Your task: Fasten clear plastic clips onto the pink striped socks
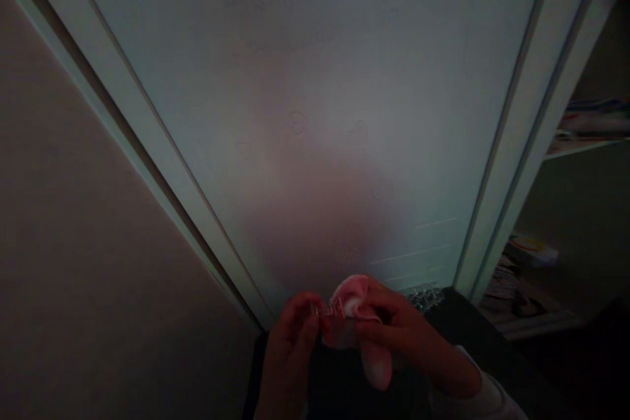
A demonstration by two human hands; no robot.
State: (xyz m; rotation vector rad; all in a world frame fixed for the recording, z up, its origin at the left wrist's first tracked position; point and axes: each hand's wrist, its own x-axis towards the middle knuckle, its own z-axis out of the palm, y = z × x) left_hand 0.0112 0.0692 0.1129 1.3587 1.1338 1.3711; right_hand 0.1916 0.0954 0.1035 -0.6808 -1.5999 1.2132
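Left hand [290,341] low at centre frame, fingertips pinched on the near edge of a small pink fabric piece [352,321]. Right hand [408,341] closed around the opposite side, thumb and fingers bunching the cloth, pale cuff [485,394] visible at the wrist. Held between both hands, raised off any surface, apparently so the edge can be worked or opened at chest height. Something small and bright at the left fingertips, possibly a clip or fastener; too dim to say.

Fabric: soft, pink with a paler inner fold, crumpled into a rounded wad, one lobe drooping below the right palm. Sock-like or a small garment, not sure which.

Just behind the right hand, a glinting clear plastic object [426,298]. Beyond, a pale frosted sliding door [319,111] in a light frame [512,144]. Plain wall [73,243] left. Shelves [566,144] right, with books or papers. Very low light throughout.
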